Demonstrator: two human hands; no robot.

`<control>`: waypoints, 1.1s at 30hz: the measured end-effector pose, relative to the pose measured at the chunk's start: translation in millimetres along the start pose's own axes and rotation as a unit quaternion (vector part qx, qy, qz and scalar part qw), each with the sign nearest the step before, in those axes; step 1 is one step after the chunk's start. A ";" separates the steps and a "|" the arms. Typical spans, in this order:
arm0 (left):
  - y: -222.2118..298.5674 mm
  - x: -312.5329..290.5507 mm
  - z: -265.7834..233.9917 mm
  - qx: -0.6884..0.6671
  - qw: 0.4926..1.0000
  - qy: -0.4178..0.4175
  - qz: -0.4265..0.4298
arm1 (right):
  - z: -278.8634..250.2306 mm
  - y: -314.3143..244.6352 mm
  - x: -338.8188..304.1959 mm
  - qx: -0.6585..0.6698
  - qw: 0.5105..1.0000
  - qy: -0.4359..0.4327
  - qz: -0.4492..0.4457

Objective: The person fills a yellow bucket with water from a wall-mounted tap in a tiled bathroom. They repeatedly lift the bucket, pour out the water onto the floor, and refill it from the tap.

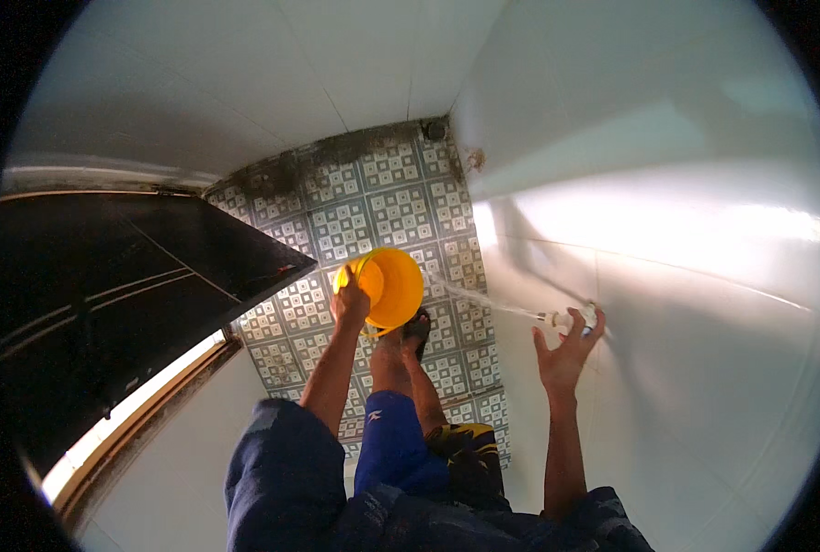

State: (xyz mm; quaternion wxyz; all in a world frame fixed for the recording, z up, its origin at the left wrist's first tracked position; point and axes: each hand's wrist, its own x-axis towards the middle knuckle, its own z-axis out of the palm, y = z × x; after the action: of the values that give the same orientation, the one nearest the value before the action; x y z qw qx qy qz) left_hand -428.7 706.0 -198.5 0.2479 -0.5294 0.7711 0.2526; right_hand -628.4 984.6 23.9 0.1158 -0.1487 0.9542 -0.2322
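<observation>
My left hand [350, 302] is closed on the left side of a yellow bucket [399, 287], which is tipped with its open mouth facing right. The bucket hangs over the tiled floor, close to my feet. On the right, my right hand [568, 354] reaches to a white tap [559, 319] on the wall, its fingers bent round the tap's handle and the thumb apart below. A stream of water [483, 299] runs from the spout toward the floor, just right of the bucket's mouth. The bucket's inner bottom is partly in shade.
A dark door [134, 285] juts in from the left, its corner near the bucket. Pale walls [667, 368] close in the right and far sides. Patterned tiles [341, 230] cover the floor, with dark stains along the far edge and a drain [435, 130] in the far corner.
</observation>
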 end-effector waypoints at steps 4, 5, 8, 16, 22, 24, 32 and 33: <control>-29.6 -65.2 -5.6 -0.104 0.988 0.013 -0.112 | -6.0 6.5 -5.0 -0.059 0.996 -0.027 -0.068; -42.2 -76.4 0.3 -0.175 0.976 0.031 -0.123 | -6.9 7.4 -5.4 -0.068 0.994 -0.034 -0.074; -76.6 -109.8 12.0 -0.355 0.923 0.056 -0.137 | -10.9 20.5 -6.9 -0.074 0.990 -0.013 -0.119; -164.2 -191.1 -6.1 -0.334 0.927 0.044 -0.167 | -11.0 24.0 -7.1 -0.102 0.989 -0.057 -0.089; -177.2 -255.8 -16.6 -0.311 0.922 0.018 -0.229 | -13.5 36.6 -4.1 -0.118 0.989 -0.059 -0.073; -221.5 -265.1 1.1 -0.247 0.946 0.056 -0.204 | -12.3 25.8 -4.2 -0.118 0.988 -0.067 -0.078; -281.4 -285.8 31.9 -0.239 0.959 0.073 -0.132 | -13.1 16.2 3.1 -0.184 0.975 -0.121 -0.043; -279.7 -288.7 33.4 -0.266 0.949 0.053 -0.162 | -14.6 16.8 3.0 -0.191 0.973 -0.124 -0.043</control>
State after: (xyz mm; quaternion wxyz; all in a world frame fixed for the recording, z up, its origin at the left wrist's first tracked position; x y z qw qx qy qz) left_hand -70.1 840.0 -71.6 0.0944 -0.7066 0.5919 0.3761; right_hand -639.3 1003.8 28.1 0.1929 -0.2361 0.9519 -0.0305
